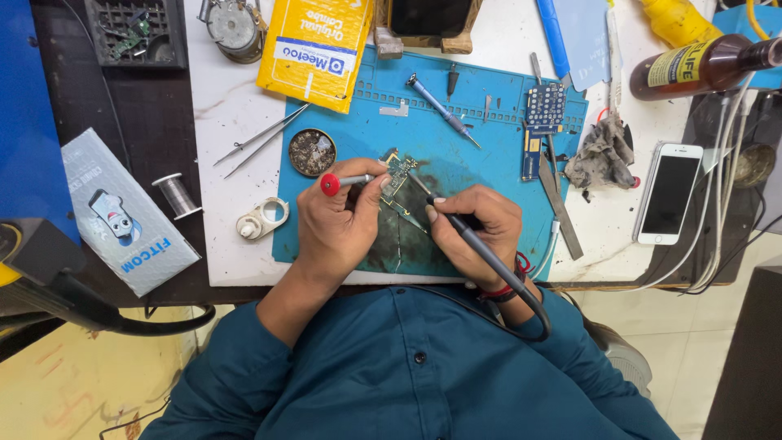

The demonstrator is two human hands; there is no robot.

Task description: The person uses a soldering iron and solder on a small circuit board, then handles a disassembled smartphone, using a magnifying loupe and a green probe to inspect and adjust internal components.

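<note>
Circuit board [399, 176], small and green, sits on the blue mat [489, 138] right in the middle of my worktop [228, 122], and both my hands are on the job over it. My left hand [338, 220] has its grip closed around a slim tool with a red knob [330, 184] at its end, thumb and fingers wrapped tight, fingertips touching the board's edge. My right hand [472, 232] has its grip closed on a dark soldering pen [481, 248], held like a pencil, its tip angled in toward the board; its black cable loops back past my wrist, where red thread bands [509, 289] sit. The mat under the board is stained dark. Just left of my left hand, a round tin [312, 152] of grey scraps rests on the mat's edge, with tweezers [262, 140] lying beside it on the white surface. A white ring-shaped piece [264, 219] is near the mat's lower left corner, and a spool of wire [177, 195] stands further out. A yellow packet [314, 49] overlaps the mat's top corner. A screwdriver [444, 110] lies up the mat, a small blue board [544, 110] to its right, a crumpled grey rag [601, 155] beyond that, and a white phone [668, 194] face up near the cables.
</note>
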